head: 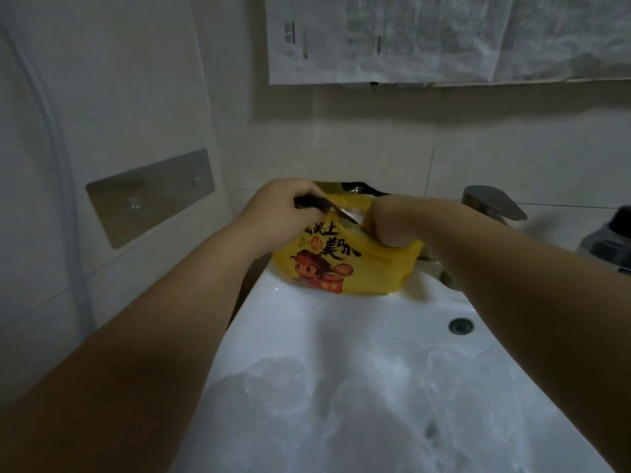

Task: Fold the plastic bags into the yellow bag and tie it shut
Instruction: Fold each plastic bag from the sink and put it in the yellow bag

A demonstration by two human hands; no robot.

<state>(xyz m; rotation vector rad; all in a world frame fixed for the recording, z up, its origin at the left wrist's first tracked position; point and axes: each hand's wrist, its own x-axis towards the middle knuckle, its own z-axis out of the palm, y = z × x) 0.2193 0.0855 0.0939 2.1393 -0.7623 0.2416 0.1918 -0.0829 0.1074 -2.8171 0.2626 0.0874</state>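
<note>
Plastic film, thin and glossy, makes up the yellow bag [345, 268], which sits crumpled and squat on the far rim of the sink [341, 336], toward the left corner. Its near face carries black brush-style characters and a cartoon figure in red and orange.

The left hand [283, 213] is at the bag's upper left, fingers curled round a dark strip [321, 204] that runs as a narrow, taut band slanting down toward the bag's mouth. Whether this strip belongs to the bag or to something inside it cannot be told. The right hand [389, 220] is balled into a fist at the upper right, clamped on the yellow film at the top edge. The two hands are near each other, a short gap between them over the opening.

In that gap something pale shows inside the bag, and shiny black film bunches at its far top edge; what these contents are is not clear.

The sink is smooth white ceramic, a broad curved basin with a round metal-ringed overflow hole [461, 325] on its right wall. A whitish, cloudy patch lies in the near basin, too blurred to identify.

A dull metal tap [491, 203] stands at the far right, with a dark rounded object [611, 237] further right. On the left wall is a flat, brushed-metal plate [150, 196]; wrinkled printed sheets [409, 35] hang above the pale tiles.
</note>
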